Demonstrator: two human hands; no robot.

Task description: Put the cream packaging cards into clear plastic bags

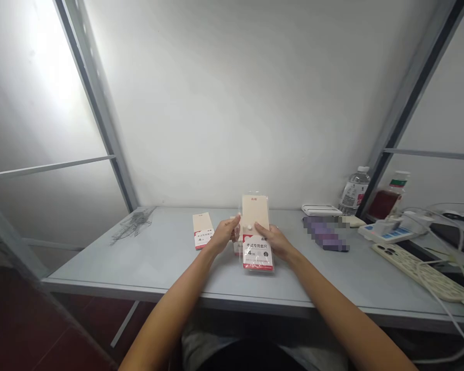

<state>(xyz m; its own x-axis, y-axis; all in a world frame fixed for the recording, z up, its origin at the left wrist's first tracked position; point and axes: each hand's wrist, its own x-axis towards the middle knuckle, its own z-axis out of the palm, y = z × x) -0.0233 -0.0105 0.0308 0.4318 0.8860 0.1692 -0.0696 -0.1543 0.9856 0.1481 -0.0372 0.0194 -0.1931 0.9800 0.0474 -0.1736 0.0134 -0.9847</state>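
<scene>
Upright above the desk is a clear plastic ruler set pouch with a cream insert, a white and red label and a round white snap. My right hand grips its right side, thumb across the front and fingers behind. At the left edge my left hand is closed, thumb and fingers pinching the plastic rim. Partly hidden behind my left hand and the pouch, a second ruler set pouch lies on the desk. A third ruler set pouch lies flat to the left, label up.
The grey desk meets a white wall. Black scribbles mark its left end. To the right are a blurred purple packet, a white box, a water bottle, a power strip, a patterned phone and loose cables.
</scene>
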